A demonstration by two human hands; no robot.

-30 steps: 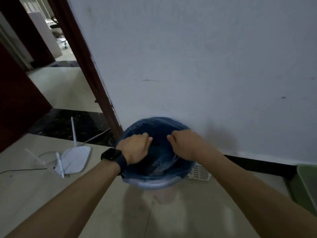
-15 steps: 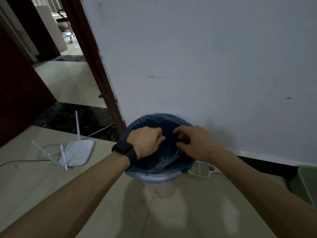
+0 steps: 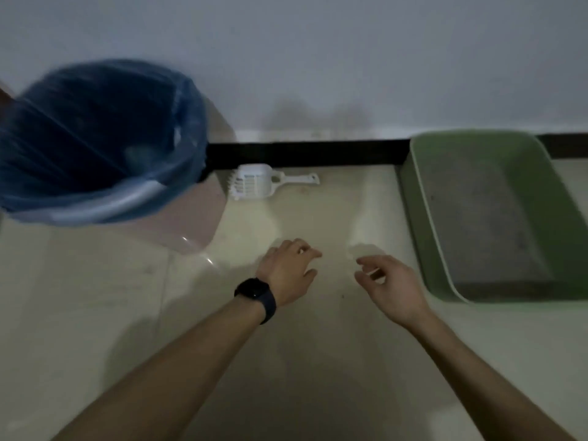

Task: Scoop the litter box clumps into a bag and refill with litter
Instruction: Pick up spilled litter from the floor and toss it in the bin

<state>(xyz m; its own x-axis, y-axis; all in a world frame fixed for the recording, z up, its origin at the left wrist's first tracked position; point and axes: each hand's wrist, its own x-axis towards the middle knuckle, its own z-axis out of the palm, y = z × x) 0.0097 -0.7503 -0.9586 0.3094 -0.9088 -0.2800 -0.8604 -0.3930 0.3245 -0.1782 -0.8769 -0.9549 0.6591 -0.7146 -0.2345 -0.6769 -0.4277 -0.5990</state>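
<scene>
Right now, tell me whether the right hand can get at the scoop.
Probably yes. The right hand is empty, only bare floor lies between it and the scoop, and its handle points toward the box.

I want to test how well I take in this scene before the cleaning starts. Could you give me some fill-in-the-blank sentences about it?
1. The bin is lined with a ____ bag.
2. The white scoop lies on the floor between the bin and the ____ litter box.
3. A dark watch sits on the ____ wrist.
4. The left hand and the right hand both hold ____.

Missing words: blue; green; left; nothing.
</scene>
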